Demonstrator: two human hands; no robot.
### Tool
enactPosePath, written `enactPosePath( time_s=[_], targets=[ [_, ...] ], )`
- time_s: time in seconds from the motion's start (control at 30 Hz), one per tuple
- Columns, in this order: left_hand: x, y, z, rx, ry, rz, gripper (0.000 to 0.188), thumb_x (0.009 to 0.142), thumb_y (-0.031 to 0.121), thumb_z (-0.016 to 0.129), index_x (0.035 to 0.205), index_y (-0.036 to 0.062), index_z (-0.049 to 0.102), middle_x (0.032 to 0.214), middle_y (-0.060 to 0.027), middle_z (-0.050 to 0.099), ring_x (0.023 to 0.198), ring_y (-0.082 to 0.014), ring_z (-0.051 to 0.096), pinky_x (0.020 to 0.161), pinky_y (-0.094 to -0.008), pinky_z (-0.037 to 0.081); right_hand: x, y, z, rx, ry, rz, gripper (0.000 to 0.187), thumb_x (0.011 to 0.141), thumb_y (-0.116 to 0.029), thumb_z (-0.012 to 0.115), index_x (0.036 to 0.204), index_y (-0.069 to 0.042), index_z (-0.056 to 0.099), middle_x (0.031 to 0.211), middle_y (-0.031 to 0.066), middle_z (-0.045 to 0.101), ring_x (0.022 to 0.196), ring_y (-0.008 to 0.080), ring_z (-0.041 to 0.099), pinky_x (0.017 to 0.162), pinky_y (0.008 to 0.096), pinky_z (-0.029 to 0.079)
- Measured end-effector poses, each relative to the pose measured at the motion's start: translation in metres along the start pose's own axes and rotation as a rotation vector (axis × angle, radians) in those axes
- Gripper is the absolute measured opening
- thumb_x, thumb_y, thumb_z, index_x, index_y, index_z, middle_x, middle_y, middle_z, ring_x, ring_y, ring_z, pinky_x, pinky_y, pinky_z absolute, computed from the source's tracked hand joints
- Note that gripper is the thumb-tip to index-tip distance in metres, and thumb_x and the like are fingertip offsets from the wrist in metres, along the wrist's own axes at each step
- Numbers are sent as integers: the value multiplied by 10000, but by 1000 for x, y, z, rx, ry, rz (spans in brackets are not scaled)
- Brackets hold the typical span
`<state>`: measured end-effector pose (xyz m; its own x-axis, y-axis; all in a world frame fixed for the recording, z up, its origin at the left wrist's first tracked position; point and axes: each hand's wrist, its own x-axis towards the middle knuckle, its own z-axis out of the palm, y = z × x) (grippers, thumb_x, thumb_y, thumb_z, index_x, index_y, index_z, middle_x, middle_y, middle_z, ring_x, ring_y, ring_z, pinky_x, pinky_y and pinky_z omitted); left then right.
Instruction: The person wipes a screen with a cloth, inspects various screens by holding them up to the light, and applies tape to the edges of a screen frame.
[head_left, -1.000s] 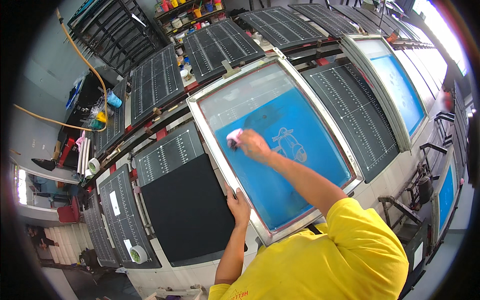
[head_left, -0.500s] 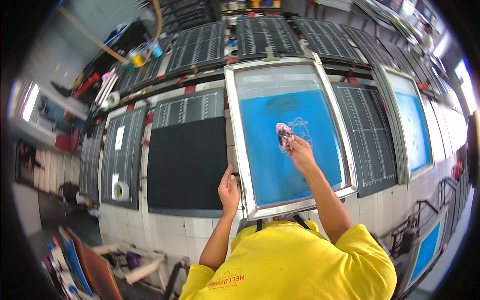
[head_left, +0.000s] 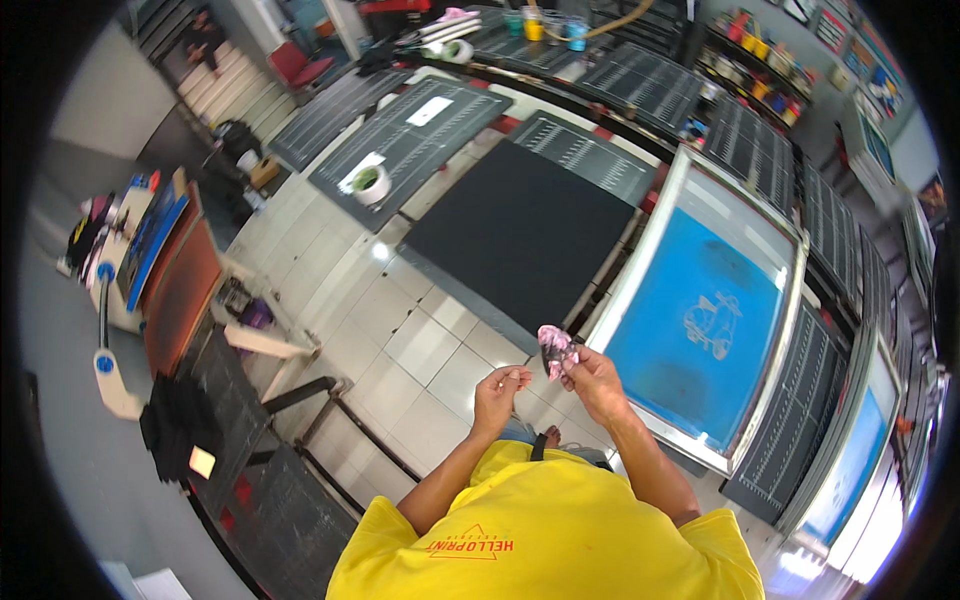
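Observation:
My right hand point(head_left: 597, 387) grips a crumpled pink rag point(head_left: 556, 352) with dark stains, holding it up off any surface. My left hand point(head_left: 499, 396) is close beside it with fingers curled together; whether anything small is between them I cannot make out. To the right of my hands lies a screen-printing frame point(head_left: 752, 420) with a pale metal border and blue mesh. A scooter-like line drawing point(head_left: 714, 325) shows on the mesh, with darker smudges above and below it. Ahead of me is a board covered in black fabric point(head_left: 525, 235).
Dark ruled boards point(head_left: 400, 150) stand in rows, one bearing a roll of white tape point(head_left: 370, 185). A second blue screen point(head_left: 850, 470) stands at the right. At the left is a heat press point(head_left: 170, 290) beside a dark metal table point(head_left: 285, 510) and black cloth point(head_left: 178, 430).
My view has turned left. My right hand has lifted the rag off the blue mesh and brought it near my left hand, which has left the frame's side and curled its fingers.

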<state>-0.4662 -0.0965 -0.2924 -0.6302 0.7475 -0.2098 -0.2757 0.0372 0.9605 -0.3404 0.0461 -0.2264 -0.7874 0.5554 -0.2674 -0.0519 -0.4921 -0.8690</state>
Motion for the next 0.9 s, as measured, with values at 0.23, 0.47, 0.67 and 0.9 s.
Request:
enactPosePath(
  time_s=[0.23,0.47,0.67,0.9],
  targets=[
    [4,-87,-142,-157,462,-182,240,998,170,508,1113,-9,620,972,-117,690,869,-166,661,781,-286,535,38,51,90,-213,-235,230,106,902,-127,654,958,-38,642,743,-16,595,637,57,481,584,219,382],
    [-11,-116,-266,-305,748,-256,279,985,212,516,1144,-5,592,1015,-137,676,884,-201,660,779,-318,542,128,154,161,-331,-236,545,72,924,-140,640,890,-78,624,745,-18,587,631,74,514,574,220,406],
    [-11,-100,-337,-417,917,-283,263,1005,178,487,1162,-14,575,1024,-145,659,918,-218,653,827,-325,531,201,270,185,-426,-129,852,128,905,-221,655,886,-95,641,781,-9,626,701,89,559,600,244,428],
    [-19,-108,-365,-428,1029,-347,275,1011,186,481,1171,-21,568,1038,-152,656,955,-220,646,850,-328,517,253,345,176,-507,58,1017,72,913,-191,627,891,-123,615,779,-19,607,687,89,550,568,241,421]
  ],
)
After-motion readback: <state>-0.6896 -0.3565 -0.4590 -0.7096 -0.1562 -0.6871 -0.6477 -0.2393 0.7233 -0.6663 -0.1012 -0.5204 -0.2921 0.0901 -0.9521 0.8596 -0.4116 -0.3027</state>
